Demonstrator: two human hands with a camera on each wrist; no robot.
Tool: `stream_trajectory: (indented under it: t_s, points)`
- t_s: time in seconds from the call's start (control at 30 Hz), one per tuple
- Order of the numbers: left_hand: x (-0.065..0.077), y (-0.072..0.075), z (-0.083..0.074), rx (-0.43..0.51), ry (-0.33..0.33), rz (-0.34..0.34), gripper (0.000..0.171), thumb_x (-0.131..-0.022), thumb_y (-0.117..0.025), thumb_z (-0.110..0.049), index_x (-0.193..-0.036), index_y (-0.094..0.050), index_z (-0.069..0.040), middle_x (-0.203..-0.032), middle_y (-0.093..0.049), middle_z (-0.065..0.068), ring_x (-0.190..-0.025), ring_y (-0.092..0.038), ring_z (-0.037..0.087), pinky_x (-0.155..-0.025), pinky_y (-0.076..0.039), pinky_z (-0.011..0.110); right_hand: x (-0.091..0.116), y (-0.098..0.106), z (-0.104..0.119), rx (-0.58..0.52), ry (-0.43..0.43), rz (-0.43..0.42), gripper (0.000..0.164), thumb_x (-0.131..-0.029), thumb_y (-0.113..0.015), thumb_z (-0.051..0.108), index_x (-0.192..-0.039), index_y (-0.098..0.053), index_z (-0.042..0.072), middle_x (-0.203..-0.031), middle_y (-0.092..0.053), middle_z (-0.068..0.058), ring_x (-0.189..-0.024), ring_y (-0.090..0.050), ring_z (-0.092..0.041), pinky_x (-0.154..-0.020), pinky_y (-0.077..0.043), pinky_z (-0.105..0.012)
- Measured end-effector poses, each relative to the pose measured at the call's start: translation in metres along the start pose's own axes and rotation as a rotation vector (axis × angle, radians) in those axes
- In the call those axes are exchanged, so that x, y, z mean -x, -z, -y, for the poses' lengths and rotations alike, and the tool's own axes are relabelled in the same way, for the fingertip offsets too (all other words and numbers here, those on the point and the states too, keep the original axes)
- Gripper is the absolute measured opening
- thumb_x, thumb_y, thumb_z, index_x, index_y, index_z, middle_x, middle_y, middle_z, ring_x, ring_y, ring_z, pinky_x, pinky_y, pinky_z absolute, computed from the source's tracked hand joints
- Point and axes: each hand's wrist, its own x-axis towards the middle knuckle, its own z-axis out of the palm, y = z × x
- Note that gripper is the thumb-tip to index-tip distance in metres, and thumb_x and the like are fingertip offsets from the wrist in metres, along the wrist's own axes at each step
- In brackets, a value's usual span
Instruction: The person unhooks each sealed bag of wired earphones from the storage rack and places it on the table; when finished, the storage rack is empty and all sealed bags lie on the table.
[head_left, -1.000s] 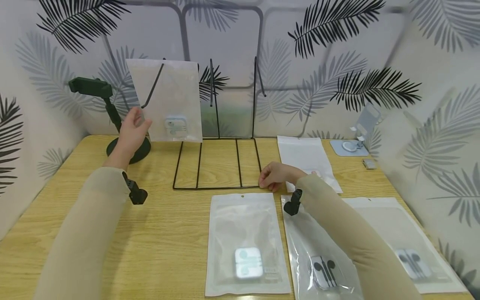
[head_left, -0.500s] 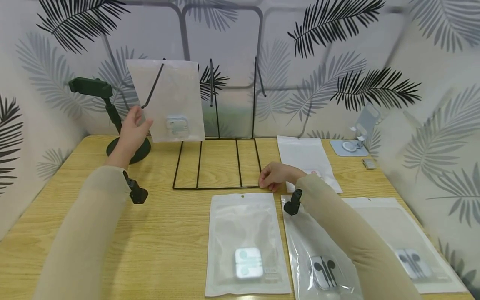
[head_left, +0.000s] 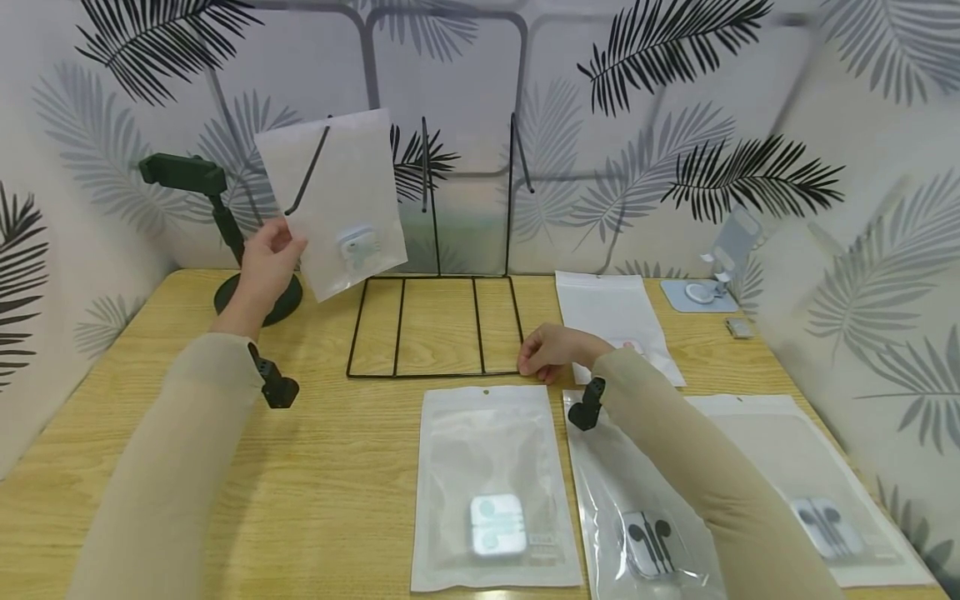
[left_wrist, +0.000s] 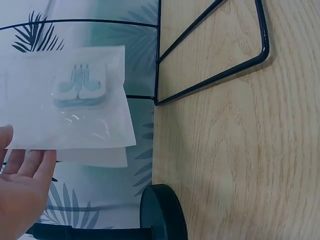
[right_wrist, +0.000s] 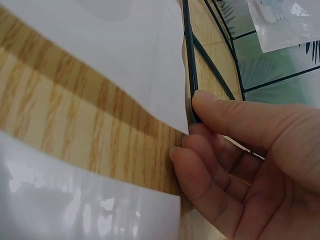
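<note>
A white zip bag of earphones (head_left: 352, 183) hangs tilted from the left hook (head_left: 309, 171) of a black wire display rack (head_left: 442, 377). My left hand (head_left: 266, 262) pinches the bag's left edge, thumb in front and fingers behind. Below that edge, in the left wrist view, a strip of a second white layer (left_wrist: 95, 158) shows behind the bag. At the rack's front right corner, my right hand (head_left: 558, 348) grips the base wire between thumb and fingers, as the right wrist view (right_wrist: 240, 155) confirms close up.
Three larger earphone bags lie in front: one in the middle (head_left: 487, 442), one under the right forearm (head_left: 607, 467), one far right (head_left: 757, 425). A smaller white bag (head_left: 600, 304) lies behind the right hand. A dark green stand (head_left: 225, 221) and a pale blue holder (head_left: 686, 298) flank the rack.
The hanging bag has swung on its hook: its lower left corner has dropped and its right side has risen. My left fingers have closed on its edge. The right hand has stayed put.
</note>
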Motion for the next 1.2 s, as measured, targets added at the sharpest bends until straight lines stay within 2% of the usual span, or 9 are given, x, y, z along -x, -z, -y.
stream_trajectory:
  t_s: [0.17, 0.27, 0.37, 0.5, 0.77, 0.97, 1.1, 1.2]
  points:
    - [0.0005, -0.0009, 0.0018, 0.104, 0.008, 0.050, 0.046, -0.099, -0.041, -0.020, -0.143, -0.033, -0.008, -0.138, -0.041, 0.016, -0.115, -0.047, 0.024, -0.092, -0.043, 0.041, -0.0003, 0.0005, -0.0002, 0.003, 0.004, 0.001, 0.004, -0.084, -0.067, 0.007, -0.083, -0.067, 0.003, -0.064, -0.054, -0.002, -0.057, -0.051, -0.013, -0.055, -0.051, -0.026]
    - [-0.0007, -0.0016, 0.0048, 0.121, 0.001, 0.022, 0.043, -0.099, -0.040, -0.019, -0.141, -0.037, -0.010, -0.134, -0.045, 0.016, -0.107, -0.053, 0.022, -0.086, -0.046, 0.036, -0.0009, 0.0006, -0.0008, -0.002, 0.006, 0.004, 0.004, -0.084, -0.067, 0.007, -0.083, -0.067, 0.003, -0.064, -0.054, -0.003, -0.057, -0.051, -0.013, -0.055, -0.051, -0.026]
    - [-0.0016, -0.0019, 0.0070, 0.108, -0.018, -0.017, 0.038, -0.099, -0.041, -0.018, -0.136, -0.041, -0.007, -0.127, -0.050, 0.018, -0.095, -0.057, 0.016, -0.075, -0.048, 0.028, -0.0013, 0.0006, -0.0018, -0.010, 0.004, 0.006, 0.004, -0.085, -0.067, 0.007, -0.083, -0.067, 0.003, -0.065, -0.055, -0.003, -0.057, -0.051, -0.013, -0.056, -0.051, -0.026]
    - [-0.0007, -0.0019, 0.0078, 0.096, -0.043, -0.048, 0.035, -0.099, -0.041, -0.017, -0.132, -0.045, -0.004, -0.120, -0.054, 0.019, -0.085, -0.057, 0.011, -0.066, -0.048, 0.022, -0.0017, 0.0005, -0.0032, -0.021, 0.001, 0.007, 0.004, -0.085, -0.066, 0.007, -0.083, -0.066, 0.004, -0.066, -0.056, -0.004, -0.057, -0.051, -0.013, -0.056, -0.051, -0.026]
    - [0.0030, -0.0025, 0.0073, 0.083, -0.053, -0.129, 0.033, -0.100, -0.040, -0.020, -0.129, -0.049, -0.006, -0.112, -0.054, 0.012, -0.090, -0.054, 0.014, -0.070, -0.046, 0.024, -0.0015, 0.0012, -0.0022, -0.027, 0.001, 0.009, 0.005, -0.085, -0.066, 0.008, -0.082, -0.066, 0.004, -0.067, -0.056, -0.005, -0.057, -0.051, -0.013, -0.055, -0.051, -0.026]
    - [0.0046, -0.0041, 0.0054, 0.073, -0.086, -0.205, 0.030, -0.099, -0.042, -0.015, -0.124, -0.051, -0.003, -0.106, -0.055, 0.009, -0.083, -0.050, 0.010, -0.068, -0.041, 0.023, 0.0004, 0.0021, -0.0012, -0.020, 0.004, 0.010, 0.005, -0.086, -0.066, 0.008, -0.085, -0.066, 0.003, -0.067, -0.056, -0.005, -0.057, -0.051, -0.014, -0.055, -0.051, -0.026]
    - [0.0062, -0.0046, 0.0036, 0.069, -0.120, -0.275, 0.030, -0.098, -0.042, -0.010, -0.125, -0.051, 0.001, -0.100, -0.050, 0.002, -0.083, -0.042, 0.007, -0.069, -0.036, 0.021, -0.0009, 0.0020, -0.0025, -0.023, 0.007, 0.012, 0.005, -0.085, -0.066, 0.008, -0.084, -0.066, 0.003, -0.066, -0.056, -0.004, -0.056, -0.051, -0.014, -0.055, -0.051, -0.026]
    - [0.0082, -0.0044, 0.0028, 0.067, -0.118, -0.289, 0.032, -0.099, -0.040, -0.010, -0.128, -0.049, 0.001, -0.101, -0.046, 0.000, -0.088, -0.040, 0.008, -0.072, -0.035, 0.021, -0.0024, 0.0018, -0.0038, -0.026, 0.005, 0.015, 0.005, -0.085, -0.066, 0.008, -0.083, -0.066, 0.004, -0.066, -0.056, -0.004, -0.056, -0.051, -0.013, -0.055, -0.051, -0.026]
